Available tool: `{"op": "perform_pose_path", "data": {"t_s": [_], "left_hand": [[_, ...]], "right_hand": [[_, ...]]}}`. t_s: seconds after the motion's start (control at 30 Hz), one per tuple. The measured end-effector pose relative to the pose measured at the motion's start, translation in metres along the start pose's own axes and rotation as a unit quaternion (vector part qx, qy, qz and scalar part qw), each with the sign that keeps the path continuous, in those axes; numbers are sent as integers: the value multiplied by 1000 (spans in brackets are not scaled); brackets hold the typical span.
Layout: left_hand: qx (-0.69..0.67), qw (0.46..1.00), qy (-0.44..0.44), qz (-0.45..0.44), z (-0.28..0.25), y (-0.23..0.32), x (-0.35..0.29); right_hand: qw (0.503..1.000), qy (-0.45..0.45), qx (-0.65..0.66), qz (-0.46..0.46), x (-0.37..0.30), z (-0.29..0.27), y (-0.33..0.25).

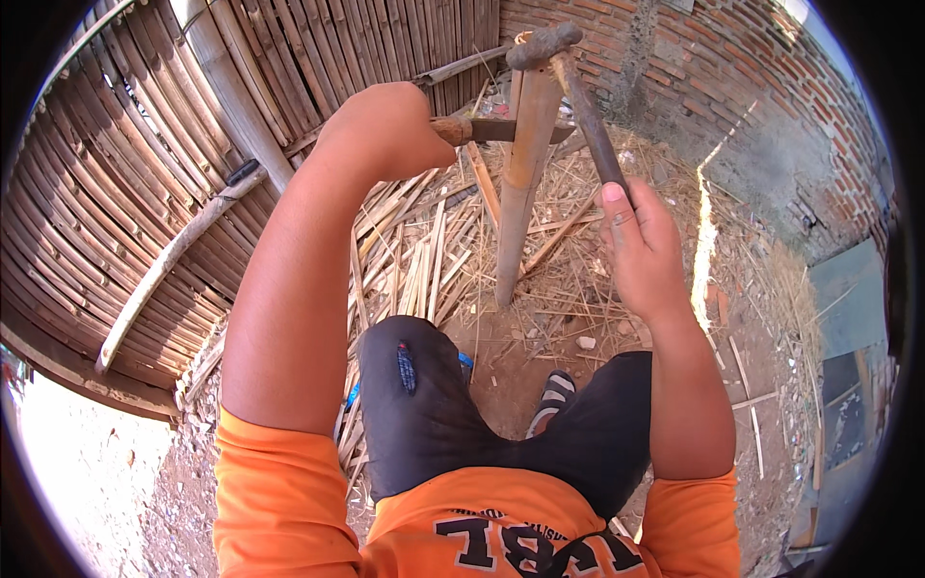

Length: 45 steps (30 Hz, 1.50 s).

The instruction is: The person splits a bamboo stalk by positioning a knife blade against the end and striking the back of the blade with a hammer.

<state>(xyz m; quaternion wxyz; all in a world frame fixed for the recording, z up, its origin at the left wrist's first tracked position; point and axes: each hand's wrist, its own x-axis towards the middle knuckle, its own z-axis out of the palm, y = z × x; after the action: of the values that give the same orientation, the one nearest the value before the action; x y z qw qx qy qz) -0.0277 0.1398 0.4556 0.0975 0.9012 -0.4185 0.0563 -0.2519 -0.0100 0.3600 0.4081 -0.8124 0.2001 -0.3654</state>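
My left hand (387,131) is wrapped round the wooden handle of a big knife (493,129). Its dark blade runs level to the right across a bamboo piece (521,188), and the tip sticks out past the far side. The bamboo stands nearly upright on the ground in front of my knees; whether the blade is inside a split or only against it, I cannot tell. In my right hand (644,246) is a hammer (589,108), gripped low on its shaft with the thumb along it. The hammer's head appears at the bamboo's top end, hiding part of it.
Split bamboo strips (424,255) and shavings litter the ground beyond my knees. A slatted bamboo wall (125,183) rises on the left, and a brick wall (713,77) at the back and right. Grey sheets (848,299) lean at the far right.
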Motion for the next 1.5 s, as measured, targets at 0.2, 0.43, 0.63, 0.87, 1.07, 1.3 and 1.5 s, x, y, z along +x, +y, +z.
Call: {"op": "perform_pose_path", "data": {"t_s": [0.2,0.43,0.63,0.87,1.07,1.3,1.5], "left_hand": [[3,1000,18,-8,3,-7,5],[2,1000,20,-12,6,-14,6],[7,1000,21,-18,6,-9,5],[-2,999,4,-33,5,-10,1],[-1,1000,4,4,8,-6,-1],[-6,1000,7,-7,10,-14,2],[-5,1000,6,-10,11,-17,2]], "right_hand": [[977,-84,-194,-22,-1,2,-1],[1000,-13,-13,-8,22,-36,-31],[974,-83,-209,-21,11,-4,-4],[998,4,-41,-42,23,-21,-31],[974,-82,-205,-52,14,1,-1],[996,-20,-59,-58,19,-19,-33],[985,-82,-149,7,19,-19,-13]]}}
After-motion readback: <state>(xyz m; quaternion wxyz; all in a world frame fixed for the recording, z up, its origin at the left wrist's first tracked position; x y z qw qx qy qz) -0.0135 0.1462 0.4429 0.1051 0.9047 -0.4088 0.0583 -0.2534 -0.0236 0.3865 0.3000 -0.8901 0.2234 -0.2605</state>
